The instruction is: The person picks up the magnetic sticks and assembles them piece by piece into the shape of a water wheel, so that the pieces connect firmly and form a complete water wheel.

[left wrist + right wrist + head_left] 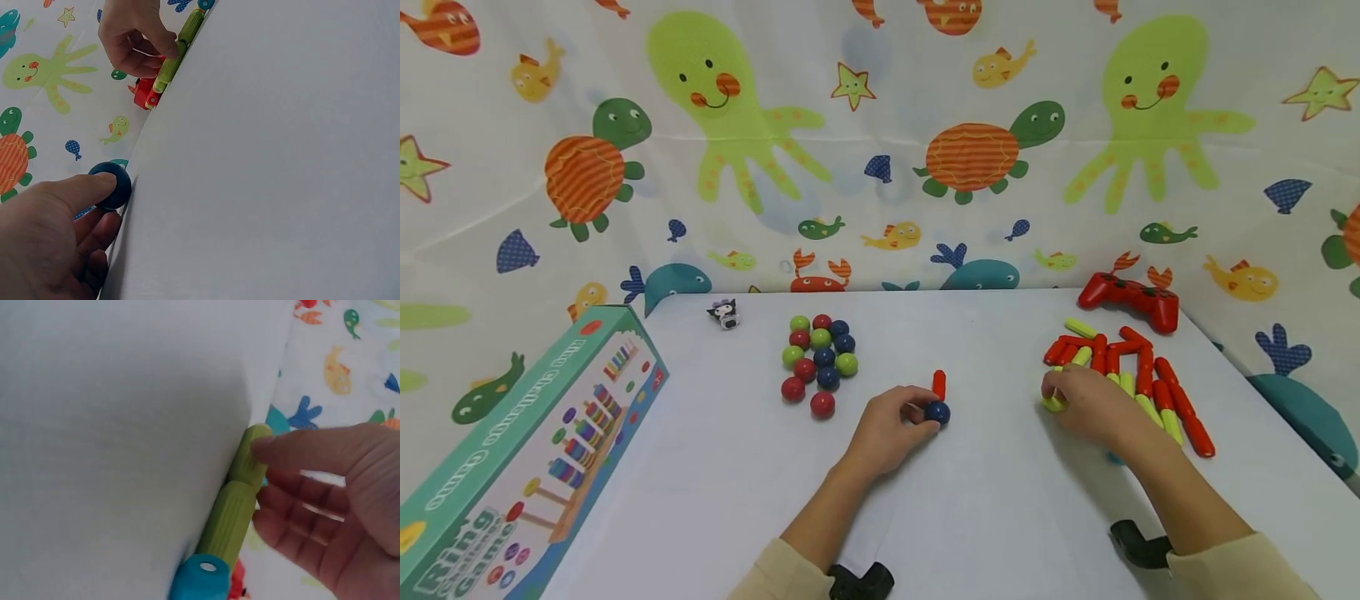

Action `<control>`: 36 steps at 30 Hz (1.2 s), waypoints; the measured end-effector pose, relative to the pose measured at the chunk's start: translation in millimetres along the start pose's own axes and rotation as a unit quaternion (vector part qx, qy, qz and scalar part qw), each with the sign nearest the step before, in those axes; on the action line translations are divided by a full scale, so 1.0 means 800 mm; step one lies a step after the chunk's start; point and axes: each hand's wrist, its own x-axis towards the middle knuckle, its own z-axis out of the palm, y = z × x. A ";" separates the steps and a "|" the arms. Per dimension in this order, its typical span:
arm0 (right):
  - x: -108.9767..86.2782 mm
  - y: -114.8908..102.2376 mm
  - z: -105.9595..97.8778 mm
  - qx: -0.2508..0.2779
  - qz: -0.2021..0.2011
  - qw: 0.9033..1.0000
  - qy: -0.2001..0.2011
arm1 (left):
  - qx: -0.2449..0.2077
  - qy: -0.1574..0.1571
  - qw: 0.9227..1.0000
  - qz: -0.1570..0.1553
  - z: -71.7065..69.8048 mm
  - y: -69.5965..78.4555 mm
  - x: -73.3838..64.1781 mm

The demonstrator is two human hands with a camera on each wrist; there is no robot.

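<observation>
My left hand pinches a dark blue ball between thumb and fingers, low over the white table; in the left wrist view the thumb lies across the ball. A short red stick is just beyond the ball, end close to it. At the right, my right hand pinches a short lime-green stick at the near left edge of a pile of red and green sticks. The right wrist view shows its thumb on the ribbed green stick.
Red, green and blue balls lie grouped at the back left. A small black-and-white figurine and a red game controller sit near the back edge. A ring game box stands at the left. A blue piece lies by the sticks.
</observation>
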 end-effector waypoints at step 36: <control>0.053 -0.094 0.035 -0.007 -0.174 0.984 0.030 | 0.015 0.000 1.000 0.014 0.005 0.003 -0.001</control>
